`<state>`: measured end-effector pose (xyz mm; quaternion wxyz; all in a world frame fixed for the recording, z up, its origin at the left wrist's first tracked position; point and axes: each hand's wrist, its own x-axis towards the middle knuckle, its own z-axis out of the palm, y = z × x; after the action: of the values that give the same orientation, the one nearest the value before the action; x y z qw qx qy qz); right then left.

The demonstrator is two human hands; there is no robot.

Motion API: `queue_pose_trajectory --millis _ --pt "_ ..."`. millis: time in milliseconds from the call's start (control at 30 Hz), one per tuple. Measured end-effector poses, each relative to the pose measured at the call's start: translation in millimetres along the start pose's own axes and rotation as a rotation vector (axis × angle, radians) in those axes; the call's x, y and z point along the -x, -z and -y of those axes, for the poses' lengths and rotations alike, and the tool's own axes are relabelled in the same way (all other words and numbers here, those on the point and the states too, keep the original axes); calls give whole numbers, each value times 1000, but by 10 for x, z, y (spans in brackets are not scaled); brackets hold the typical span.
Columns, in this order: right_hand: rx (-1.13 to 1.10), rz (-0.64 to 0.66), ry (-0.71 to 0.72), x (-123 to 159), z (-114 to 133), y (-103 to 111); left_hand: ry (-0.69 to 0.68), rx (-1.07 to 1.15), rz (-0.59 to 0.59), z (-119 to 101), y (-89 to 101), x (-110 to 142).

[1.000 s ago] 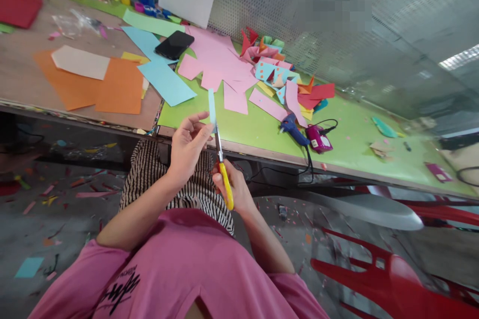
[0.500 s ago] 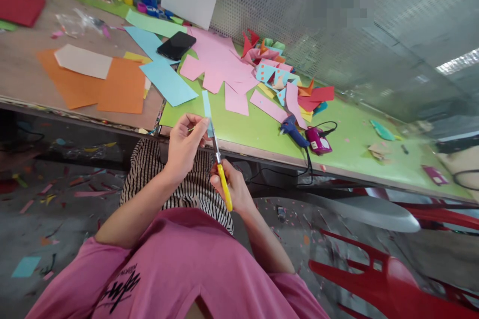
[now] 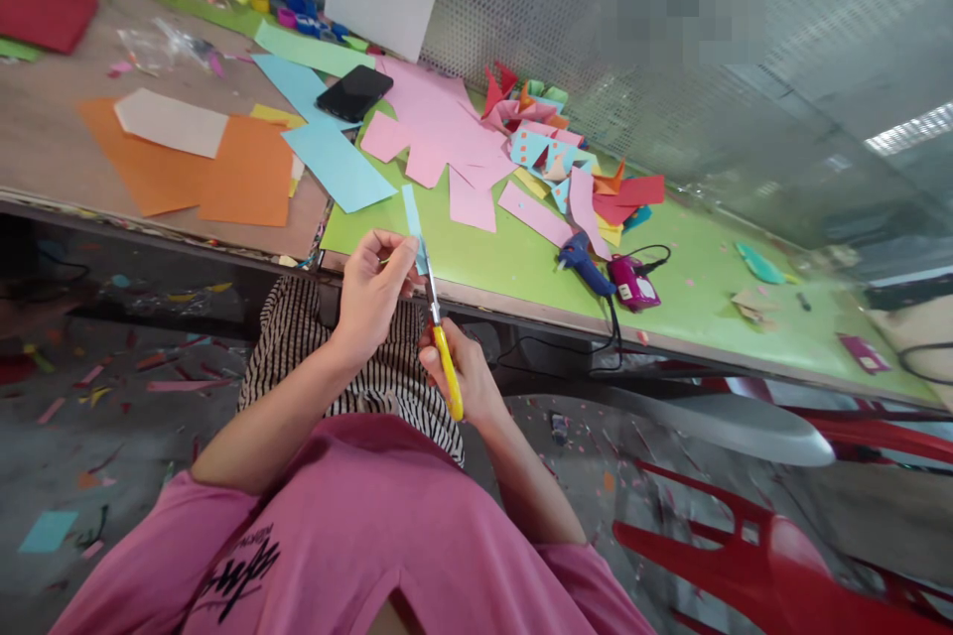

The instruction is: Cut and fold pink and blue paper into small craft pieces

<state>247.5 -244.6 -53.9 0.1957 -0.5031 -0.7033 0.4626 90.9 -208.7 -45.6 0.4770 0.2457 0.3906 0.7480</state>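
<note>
Over the table's front edge my left hand (image 3: pixel 376 290) pinches a narrow light-blue paper strip (image 3: pixel 412 213) between thumb and fingers. The strip points up and away from me. My right hand (image 3: pixel 463 369) is closed round yellow-handled scissors (image 3: pixel 448 372). Their metal blades reach up to the strip, just right of my left fingertips; whether they are fully closed on it I cannot tell. Beyond my hands lie a larger light-blue sheet (image 3: pixel 342 171) and pink paper pieces (image 3: pixel 439 124).
A black phone (image 3: pixel 355 93) rests on the papers. On the green tabletop (image 3: pixel 692 290) lie a blue glue gun (image 3: pixel 586 263) and a purple box (image 3: pixel 633 282) with a cable. Orange sheets (image 3: pixel 245 174) are at left. A red chair (image 3: pixel 781 556) stands at lower right.
Hardly anything differs. The strip and blade tips sit very slightly lower, and the whole view has shifted a little. Both hands keep their hold.
</note>
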Motion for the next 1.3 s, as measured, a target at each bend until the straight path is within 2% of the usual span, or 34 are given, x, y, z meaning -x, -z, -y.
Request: queue_pose_trajectory --millis 1067,1300 --pt "-21 -11 -20 9 -19 5 -12 -45 25 55 9 43" --pt "1 -15 -6 13 -5 17 -25 -70 62 95 33 65"
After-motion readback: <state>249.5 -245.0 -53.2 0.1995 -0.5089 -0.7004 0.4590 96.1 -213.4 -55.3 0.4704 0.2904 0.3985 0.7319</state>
